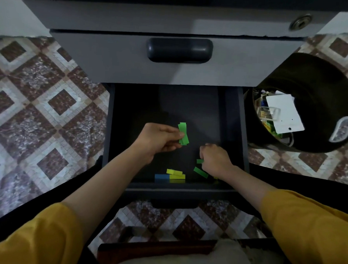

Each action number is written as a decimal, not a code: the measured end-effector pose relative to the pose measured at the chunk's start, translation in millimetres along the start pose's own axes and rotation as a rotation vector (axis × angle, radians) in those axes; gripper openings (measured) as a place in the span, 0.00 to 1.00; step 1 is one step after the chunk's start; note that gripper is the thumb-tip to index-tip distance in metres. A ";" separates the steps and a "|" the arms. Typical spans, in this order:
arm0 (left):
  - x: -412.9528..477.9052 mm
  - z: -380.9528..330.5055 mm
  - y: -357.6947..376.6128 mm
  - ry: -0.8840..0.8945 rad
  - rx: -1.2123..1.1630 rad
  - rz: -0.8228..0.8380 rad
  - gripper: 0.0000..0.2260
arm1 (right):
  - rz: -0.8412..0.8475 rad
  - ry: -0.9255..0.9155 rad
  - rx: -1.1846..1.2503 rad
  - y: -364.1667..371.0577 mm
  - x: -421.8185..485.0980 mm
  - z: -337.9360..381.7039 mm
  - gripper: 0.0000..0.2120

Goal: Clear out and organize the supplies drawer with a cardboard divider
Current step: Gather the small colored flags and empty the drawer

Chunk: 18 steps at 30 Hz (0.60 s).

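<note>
In the head view, one open drawer (235, 135) is seen, pulled out below one closed drawer (112, 58) that carries one dark handle (179, 50). On the dark drawer floor the following are counted:

- Two yellow blocks (175, 172) are stacked askew.
- One blue block (162, 176) touches them on the left. All three are set against the front edge.
- Two loose green strips (201, 172) lie near the front right corner.
- One small yellow scrap (215, 177) is mostly hidden under the right wrist.

A green bundle (183, 133) of strips is pinched by the left hand (158, 140) between the thumb and the curled fingers. How many strips are in it cannot be told. The bundle is held roughly upright over the middle of the drawer floor, at the fingertip side of that hand.

The right hand (215, 158) is turned knuckles up near the right wall, with its fingers curled down toward the drawer floor. Whether anything is gripped cannot be told. One loose strip is seen at the left edge of this hand, touching it. The other lies just beside the hand, toward the front edge.

Beside the drawer's right wall, on the patterned floor tiles (49, 105), one black bin (313, 64) is filled with mixed supplies, with one white card (284, 113) on top. Both forearms are bare below two yellow sleeves (42, 236).
</note>
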<state>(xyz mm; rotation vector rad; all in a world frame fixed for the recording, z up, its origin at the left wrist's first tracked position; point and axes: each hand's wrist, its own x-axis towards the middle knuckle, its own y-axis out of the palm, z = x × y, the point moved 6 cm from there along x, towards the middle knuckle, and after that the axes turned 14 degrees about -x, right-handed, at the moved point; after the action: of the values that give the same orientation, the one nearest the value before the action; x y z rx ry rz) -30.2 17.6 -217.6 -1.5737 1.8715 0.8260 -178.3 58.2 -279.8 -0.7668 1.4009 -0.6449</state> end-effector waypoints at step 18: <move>-3.0 3.6 5.8 0.008 -0.051 0.000 0.03 | 0.113 -0.063 0.330 19.9 1.1 -3.6 0.05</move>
<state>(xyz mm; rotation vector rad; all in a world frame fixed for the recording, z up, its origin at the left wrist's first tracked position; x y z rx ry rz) -35.3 23.0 -217.2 -1.6098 1.8700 0.8757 -182.7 69.1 -296.3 -0.4394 1.2305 -0.7347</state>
